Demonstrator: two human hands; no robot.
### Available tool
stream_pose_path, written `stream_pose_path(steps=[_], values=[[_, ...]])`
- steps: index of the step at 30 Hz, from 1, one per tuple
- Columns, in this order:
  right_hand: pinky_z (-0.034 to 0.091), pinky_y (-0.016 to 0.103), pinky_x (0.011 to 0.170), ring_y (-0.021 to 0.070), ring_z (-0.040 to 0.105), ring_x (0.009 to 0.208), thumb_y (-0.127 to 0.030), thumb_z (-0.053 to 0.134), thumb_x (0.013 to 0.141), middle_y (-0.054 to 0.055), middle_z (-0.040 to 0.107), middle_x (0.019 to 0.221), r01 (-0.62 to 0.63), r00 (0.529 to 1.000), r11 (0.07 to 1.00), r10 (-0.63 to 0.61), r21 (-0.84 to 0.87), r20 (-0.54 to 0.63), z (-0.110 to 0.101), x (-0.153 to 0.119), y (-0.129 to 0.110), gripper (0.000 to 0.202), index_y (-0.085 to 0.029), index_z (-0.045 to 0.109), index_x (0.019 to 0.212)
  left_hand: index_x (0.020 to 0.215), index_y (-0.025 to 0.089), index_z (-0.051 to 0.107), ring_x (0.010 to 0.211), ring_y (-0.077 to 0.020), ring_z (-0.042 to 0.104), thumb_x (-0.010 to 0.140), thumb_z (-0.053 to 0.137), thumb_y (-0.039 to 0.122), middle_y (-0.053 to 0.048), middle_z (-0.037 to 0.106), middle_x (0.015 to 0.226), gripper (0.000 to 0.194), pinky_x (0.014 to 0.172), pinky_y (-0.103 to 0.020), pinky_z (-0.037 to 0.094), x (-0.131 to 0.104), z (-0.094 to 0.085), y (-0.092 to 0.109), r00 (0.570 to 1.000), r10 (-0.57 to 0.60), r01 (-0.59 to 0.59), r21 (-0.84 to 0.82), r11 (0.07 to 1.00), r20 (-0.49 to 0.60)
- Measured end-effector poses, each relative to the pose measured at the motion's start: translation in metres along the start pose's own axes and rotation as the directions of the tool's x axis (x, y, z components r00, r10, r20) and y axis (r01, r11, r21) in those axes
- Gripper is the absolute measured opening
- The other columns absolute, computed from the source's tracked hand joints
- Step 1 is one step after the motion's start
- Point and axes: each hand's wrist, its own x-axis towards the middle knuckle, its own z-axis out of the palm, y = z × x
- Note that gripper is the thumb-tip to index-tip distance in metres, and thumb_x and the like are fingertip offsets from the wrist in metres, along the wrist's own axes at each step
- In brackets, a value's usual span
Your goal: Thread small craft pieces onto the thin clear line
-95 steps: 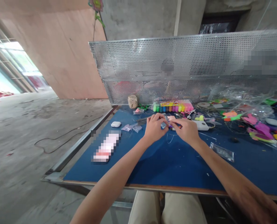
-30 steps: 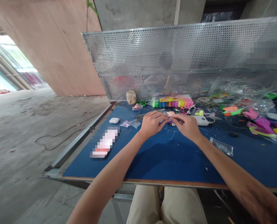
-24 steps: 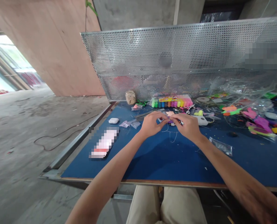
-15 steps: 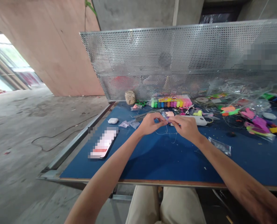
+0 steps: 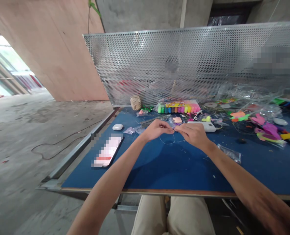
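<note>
Above the middle of the blue tabletop (image 5: 149,169), my left hand (image 5: 156,130) and my right hand (image 5: 192,133) meet at the fingertips. Both pinch a thin pale thread (image 5: 167,144), which hangs below the fingers in a loop, with a loose end trailing to the right. The exact grip point is too small to make out. Just behind the fingers lie a small bag with a peach-coloured piece (image 5: 177,120) and a white elongated device (image 5: 209,126) with a cord, partly covered by my right hand.
A phone (image 5: 109,150) and a white earphone case (image 5: 117,127) lie on the left. At the back are a stone-like lump (image 5: 135,102) and a pack of coloured clay (image 5: 179,107). Colourful pieces (image 5: 269,129) crowd the right. A perforated metal panel (image 5: 159,58) stands behind.
The thread's loop below my fingers now shows wider and rounder. My fingertips have drawn a little closer together, and my right hand's fingers lie flatter.
</note>
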Motion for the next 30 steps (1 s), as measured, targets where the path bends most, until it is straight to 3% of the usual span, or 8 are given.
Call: stream_pose_path(steps=[8, 16, 30], values=[[0.047, 0.028, 0.069, 0.0165, 0.07, 0.081, -0.028, 0.049, 0.099, 0.001, 0.077, 0.092, 0.042, 0.999, 0.997, -0.042, 0.064, -0.001, -0.001, 0.0, 0.006, 0.024, -0.028, 0.072, 0.104, 0.088, 0.021, 0.077, 0.083, -0.0173, 0.068, 0.086, 0.066, 0.039, -0.003, 0.076, 0.088, 0.021, 0.076, -0.028, 0.051, -0.005, -0.002, 0.008, 0.987, 0.162, -0.157, 0.248, 0.956, -0.003], [0.053, 0.031, 0.072, 0.0185, 0.071, 0.079, -0.028, 0.054, 0.097, 0.002, 0.076, 0.094, -0.06, 0.993, 0.96, 0.086, 0.275, -0.082, 0.004, 0.005, 0.007, 0.017, -0.026, 0.07, 0.101, 0.1, 0.023, 0.073, 0.1, -0.0196, 0.066, 0.097, 0.052, 0.038, -0.004, 0.074, 0.105, 0.026, 0.092, -0.033, 0.045, -0.001, 0.004, -0.008, 0.91, 0.414, -0.322, 0.587, 0.743, -0.025], [0.048, 0.029, 0.065, 0.0172, 0.069, 0.07, -0.031, 0.055, 0.096, 0.001, 0.076, 0.09, -0.081, 0.99, 0.976, 0.102, 0.203, -0.096, 0.004, 0.005, 0.0, 0.017, -0.026, 0.07, 0.101, 0.096, 0.018, 0.07, 0.081, -0.0166, 0.063, 0.097, 0.049, 0.038, -0.006, 0.07, 0.088, 0.029, 0.076, -0.029, 0.046, 0.0, 0.012, -0.013, 0.917, 0.384, -0.299, 0.454, 0.839, -0.106]])
